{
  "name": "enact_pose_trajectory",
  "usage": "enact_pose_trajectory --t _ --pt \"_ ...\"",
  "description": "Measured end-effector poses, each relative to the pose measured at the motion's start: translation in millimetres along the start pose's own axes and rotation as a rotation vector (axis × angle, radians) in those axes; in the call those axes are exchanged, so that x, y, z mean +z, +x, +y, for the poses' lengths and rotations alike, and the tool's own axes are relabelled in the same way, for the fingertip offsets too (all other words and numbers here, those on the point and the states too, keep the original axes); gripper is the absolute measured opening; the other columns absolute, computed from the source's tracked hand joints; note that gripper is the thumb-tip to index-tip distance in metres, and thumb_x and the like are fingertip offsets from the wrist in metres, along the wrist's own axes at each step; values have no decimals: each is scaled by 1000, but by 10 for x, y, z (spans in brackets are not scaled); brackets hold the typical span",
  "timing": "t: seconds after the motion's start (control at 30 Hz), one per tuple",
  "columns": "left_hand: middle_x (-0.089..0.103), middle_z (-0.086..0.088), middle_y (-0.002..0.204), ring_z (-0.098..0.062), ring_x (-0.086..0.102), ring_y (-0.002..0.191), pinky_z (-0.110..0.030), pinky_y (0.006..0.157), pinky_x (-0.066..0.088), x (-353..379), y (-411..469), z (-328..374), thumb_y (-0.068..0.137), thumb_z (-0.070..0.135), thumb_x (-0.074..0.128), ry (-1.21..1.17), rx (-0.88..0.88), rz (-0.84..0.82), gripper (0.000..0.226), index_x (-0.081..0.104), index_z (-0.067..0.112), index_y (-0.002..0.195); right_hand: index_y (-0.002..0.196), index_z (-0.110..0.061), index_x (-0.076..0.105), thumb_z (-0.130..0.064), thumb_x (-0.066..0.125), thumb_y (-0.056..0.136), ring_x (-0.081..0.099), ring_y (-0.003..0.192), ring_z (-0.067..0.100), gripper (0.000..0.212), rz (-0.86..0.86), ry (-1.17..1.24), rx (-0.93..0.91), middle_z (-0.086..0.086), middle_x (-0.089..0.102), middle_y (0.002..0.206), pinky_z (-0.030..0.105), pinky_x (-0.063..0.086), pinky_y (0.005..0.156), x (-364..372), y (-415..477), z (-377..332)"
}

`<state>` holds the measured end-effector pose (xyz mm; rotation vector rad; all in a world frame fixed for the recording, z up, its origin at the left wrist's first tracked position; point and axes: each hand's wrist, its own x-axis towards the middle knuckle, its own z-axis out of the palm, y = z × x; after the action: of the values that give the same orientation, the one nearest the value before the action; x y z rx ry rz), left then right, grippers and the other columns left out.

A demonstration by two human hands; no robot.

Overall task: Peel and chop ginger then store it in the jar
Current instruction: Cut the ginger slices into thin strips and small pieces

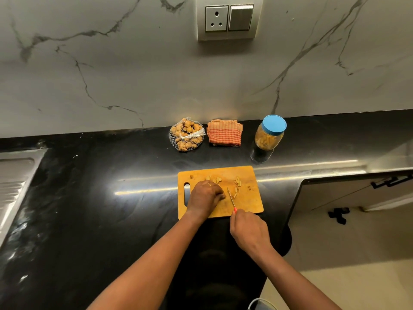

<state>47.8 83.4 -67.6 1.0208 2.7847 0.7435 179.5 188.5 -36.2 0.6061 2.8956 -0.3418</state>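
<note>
Left hand (206,194) mid-frame on the orange wooden chopping board (248,204), fingers curled down, pinning a ginger piece hidden beneath them. Right hand (248,229) is lower right, fingers wrapped round the thin red-handled knife (231,198). The blade runs up-frame, just right of my left fingertips. Cut ginger sticks (238,183) lie further right. The blue-lidded clear jar (269,136) is upper right on the black desk (111,198), nearer my right hand.

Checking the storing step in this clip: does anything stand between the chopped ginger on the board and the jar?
Yes: the jar has its blue lid on, closing its mouth. On the counter between the board and the jar, nothing else lies in the way of the ginger pieces.
</note>
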Motion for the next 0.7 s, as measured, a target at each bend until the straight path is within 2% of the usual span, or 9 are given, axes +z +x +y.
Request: enact_pose_trajectory --t 0.17,0.47,0.6,0.7 --pt "74 0 86 -19 66 86 -34 78 52 18 -48 1 79 21 77 34 45 23 10 78 13 85 98 -18 61 -39 28 105 67 76 21 39 -21 -33 -30 1 68 87 30 38 55 59 -31 23" --pt "72 5 91 -20 62 90 -37 74 48 57 -128 144 80 25 75 142 114 90 7 77 21 85 97 -17 61 -38 30 105 67 77 22 39 6 -29 19 2 67 87 30 40 56 -20 133 184" --pt "71 4 90 -22 61 89 -37 72 47 83 -132 153 79 25 76 120 91 166 8 77 21 85 95 -17 59 -40 28 105 67 75 24 39 4 -17 -25 2 67 86 31 38 55 -2 98 170" --pt "71 2 90 -23 61 87 -40 73 48 12 -71 71 79 23 75 105 -13 252 10 76 20 88 94 -17 59 -40 28 105 67 74 25 40 -9 12 -76 3 68 85 33 41 56 83 8 85"
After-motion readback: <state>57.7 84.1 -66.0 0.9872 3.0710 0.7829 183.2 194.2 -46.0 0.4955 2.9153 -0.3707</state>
